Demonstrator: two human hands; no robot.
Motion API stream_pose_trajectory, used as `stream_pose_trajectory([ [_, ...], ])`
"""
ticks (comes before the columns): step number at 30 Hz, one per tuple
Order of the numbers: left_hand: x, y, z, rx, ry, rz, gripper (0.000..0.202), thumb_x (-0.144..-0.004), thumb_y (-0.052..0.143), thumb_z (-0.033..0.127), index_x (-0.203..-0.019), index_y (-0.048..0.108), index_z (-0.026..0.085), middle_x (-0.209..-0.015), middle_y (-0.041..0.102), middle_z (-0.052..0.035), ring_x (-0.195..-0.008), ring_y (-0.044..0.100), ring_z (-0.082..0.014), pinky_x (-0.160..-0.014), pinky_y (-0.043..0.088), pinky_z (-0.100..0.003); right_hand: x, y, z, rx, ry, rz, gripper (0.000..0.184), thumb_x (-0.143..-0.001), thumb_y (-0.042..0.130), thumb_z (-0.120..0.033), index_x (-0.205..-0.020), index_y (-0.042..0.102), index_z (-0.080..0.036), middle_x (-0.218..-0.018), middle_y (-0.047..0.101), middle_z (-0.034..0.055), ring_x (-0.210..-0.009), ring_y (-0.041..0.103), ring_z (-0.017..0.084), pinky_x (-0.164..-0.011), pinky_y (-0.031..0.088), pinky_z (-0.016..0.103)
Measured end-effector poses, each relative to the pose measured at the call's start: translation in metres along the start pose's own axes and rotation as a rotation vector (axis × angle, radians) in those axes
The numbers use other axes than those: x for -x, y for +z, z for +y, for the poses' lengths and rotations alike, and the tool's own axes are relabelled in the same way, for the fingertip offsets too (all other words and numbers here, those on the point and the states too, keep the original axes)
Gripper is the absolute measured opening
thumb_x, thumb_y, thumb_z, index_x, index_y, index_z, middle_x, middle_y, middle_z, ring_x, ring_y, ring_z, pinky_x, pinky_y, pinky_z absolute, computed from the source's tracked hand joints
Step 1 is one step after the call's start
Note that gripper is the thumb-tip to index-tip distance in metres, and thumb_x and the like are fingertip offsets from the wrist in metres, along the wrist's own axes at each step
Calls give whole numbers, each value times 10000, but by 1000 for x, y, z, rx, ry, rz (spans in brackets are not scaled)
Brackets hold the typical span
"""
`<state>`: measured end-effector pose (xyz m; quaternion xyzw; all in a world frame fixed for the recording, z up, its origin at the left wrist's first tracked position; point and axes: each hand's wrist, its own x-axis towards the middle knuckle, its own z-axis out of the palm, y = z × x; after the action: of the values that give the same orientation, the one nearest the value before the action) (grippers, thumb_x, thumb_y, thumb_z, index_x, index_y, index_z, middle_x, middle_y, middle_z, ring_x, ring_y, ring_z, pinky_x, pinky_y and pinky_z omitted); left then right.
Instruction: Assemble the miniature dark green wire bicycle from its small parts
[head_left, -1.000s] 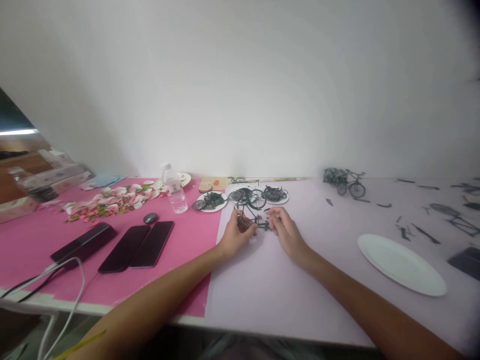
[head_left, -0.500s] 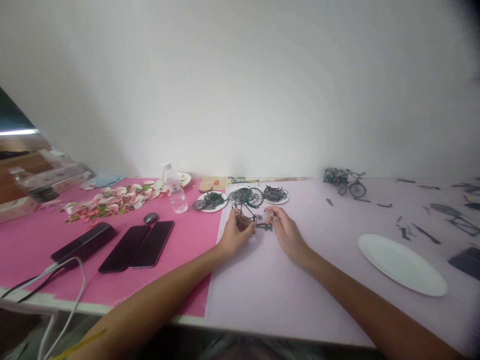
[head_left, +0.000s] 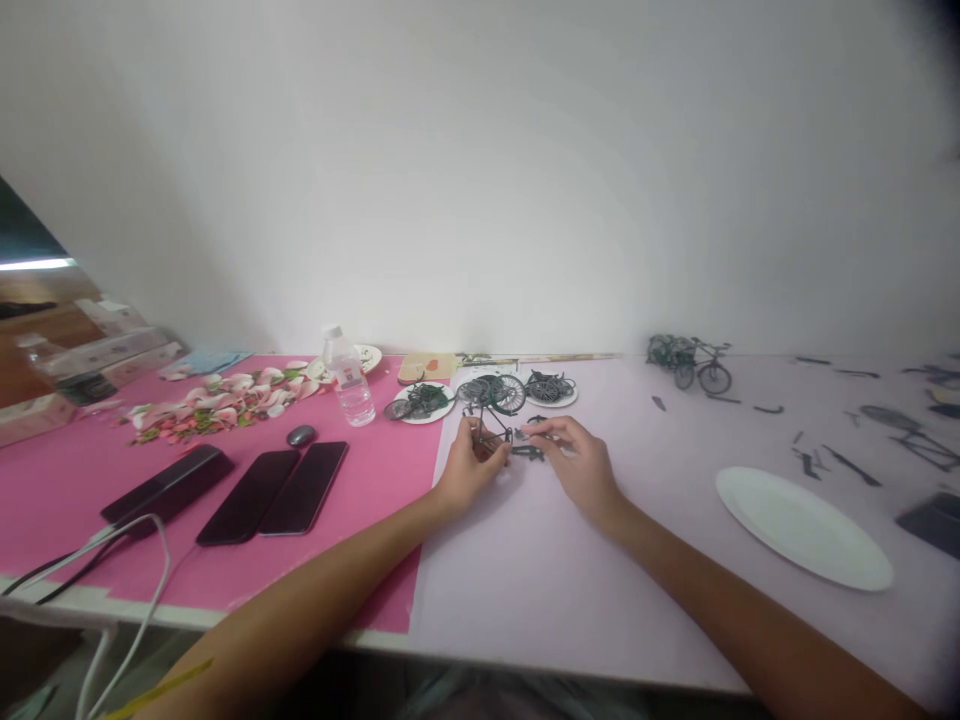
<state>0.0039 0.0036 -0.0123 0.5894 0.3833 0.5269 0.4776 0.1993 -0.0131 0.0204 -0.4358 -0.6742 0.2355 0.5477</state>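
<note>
Desk point(head_left: 555, 590), lower frame. Right hand point(head_left: 583, 468), right of centre: fingers narrowed; whether holding anything, I cannot tell. Left hand point(head_left: 465, 475), centre: gripping miniature bicycle frame point(head_left: 509, 435), probably steadying it. Dark part point(head_left: 529, 453): between hands, handily near.

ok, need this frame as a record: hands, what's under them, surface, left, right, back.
left hand: holds a dark model bike
right hand: beside it, fingers close together; grip too small to tell
below fingers: dark part
surface: pink cover left, pale cover right
left: two phones, clear bottle
right: white oval plate, loose dark parts
back: small plates with bike parts
</note>
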Motion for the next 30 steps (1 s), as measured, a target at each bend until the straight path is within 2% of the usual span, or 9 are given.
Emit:
stream_pose_trajectory([
  [7, 0, -1, -1, 5, 9, -7, 469, -890, 743, 457, -1010, 343, 244, -925, 680, -18, -722, 691, -143, -636, 525, -243, -1, -2, -5, 68, -186, 77, 233, -936, 736, -446, -883, 675, -228, -957, 705, 72, -810, 649, 209, -643, 523, 318],
  [17, 0, 0, -1, 2, 1, -2, 484, -877, 757, 470, -1010, 350, 246, -932, 686, -19, -714, 685, -138, -623, 501, -232, 1, 0, -6, 59, -168, 75, 225, -933, 736, -452, -898, 695, -233, -964, 713, 72, -821, 659, 216, -657, 542, 332],
  [24, 0, 0, -2, 20, 0, -5, 506, -864, 768, 479, -1012, 344, 245, -927, 684, -19, -701, 680, -138, -626, 503, -241, 0, 0, -7, 92, -226, 71, 176, -954, 720, -405, -894, 721, -239, -962, 728, 62, -828, 677, 212, -654, 538, 320],
  [30, 0, 0, -1, 20, 0, -13, 495, -874, 760, 474, -1019, 344, 246, -946, 681, -22, -719, 688, -140, -634, 512, -242, 0, -1, -7, 110, -219, 69, 188, -952, 716, -418, -899, 729, -238, -963, 733, 70, -812, 676, 216, -651, 547, 327],
])
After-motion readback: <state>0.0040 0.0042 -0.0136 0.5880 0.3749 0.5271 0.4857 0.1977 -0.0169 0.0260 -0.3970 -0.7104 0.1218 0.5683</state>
